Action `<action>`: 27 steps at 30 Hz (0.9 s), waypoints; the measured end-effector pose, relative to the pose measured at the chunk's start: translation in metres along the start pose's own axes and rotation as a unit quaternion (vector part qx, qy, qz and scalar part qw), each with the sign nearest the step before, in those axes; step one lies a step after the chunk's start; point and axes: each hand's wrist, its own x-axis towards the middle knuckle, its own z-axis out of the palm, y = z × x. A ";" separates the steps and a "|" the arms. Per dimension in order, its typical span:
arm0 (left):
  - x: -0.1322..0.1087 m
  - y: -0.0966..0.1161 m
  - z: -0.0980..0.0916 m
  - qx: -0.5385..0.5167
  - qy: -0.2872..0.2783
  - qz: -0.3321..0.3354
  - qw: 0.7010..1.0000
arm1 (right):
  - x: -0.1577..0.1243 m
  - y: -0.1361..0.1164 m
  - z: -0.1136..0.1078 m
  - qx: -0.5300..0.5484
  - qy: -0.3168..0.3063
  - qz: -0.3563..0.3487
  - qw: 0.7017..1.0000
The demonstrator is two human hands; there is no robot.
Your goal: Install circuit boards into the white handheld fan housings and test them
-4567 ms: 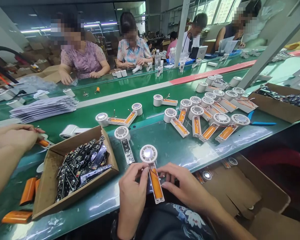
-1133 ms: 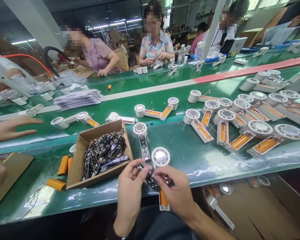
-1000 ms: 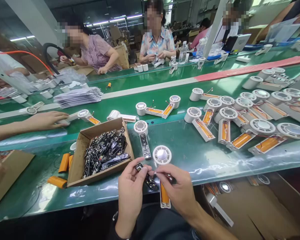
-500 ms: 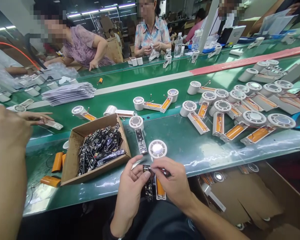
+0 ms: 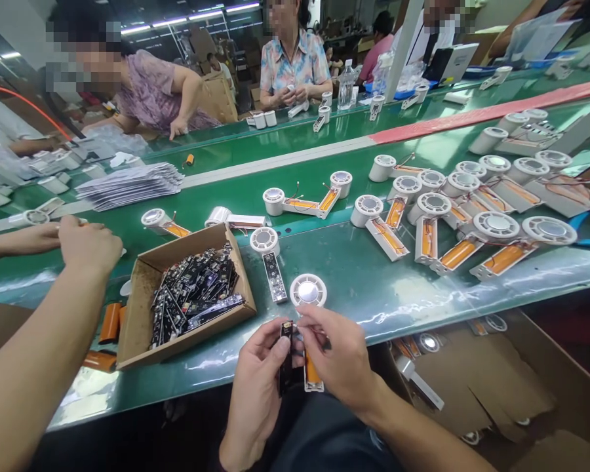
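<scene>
Black circuit board (image 5: pixel 286 357) gripped upright over a white housing (image 5: pixel 313 380)

Around the work lie a green conveyor belt (image 5: pixel 354 288), a row of white units with orange batteries (image 5: pixel 459 254), and a co-worker's forearm (image 5: pixel 39 314) crossing the left of the view, its hand (image 5: pixel 89 246) curled above the belt. The left hand (image 5: pixel 258 387) clasps the board between thumb and fingers, just beside the housing at the belt's near edge. The right hand (image 5: pixel 337 354) has its fingertips (image 5: pixel 305 313) pinched together at the housing's top; what they grasp is hidden. A cardboard box (image 5: pixel 137 308) holds a heap of black circuit boards (image 5: pixel 191 292), with loose orange batteries (image 5: pixel 110 322) just beside it.
</scene>
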 end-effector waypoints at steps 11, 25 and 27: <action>-0.002 0.001 -0.002 0.025 -0.008 0.010 1.000 | 0.001 0.004 -0.005 -0.094 -0.069 -0.116 0.986; 0.000 -0.001 -0.004 0.058 -0.004 0.024 0.998 | 0.002 0.007 -0.001 -0.063 -0.090 -0.122 0.986; 0.001 -0.001 -0.003 0.055 0.003 0.026 0.998 | 0.003 0.004 -0.006 -0.079 -0.116 -0.128 0.982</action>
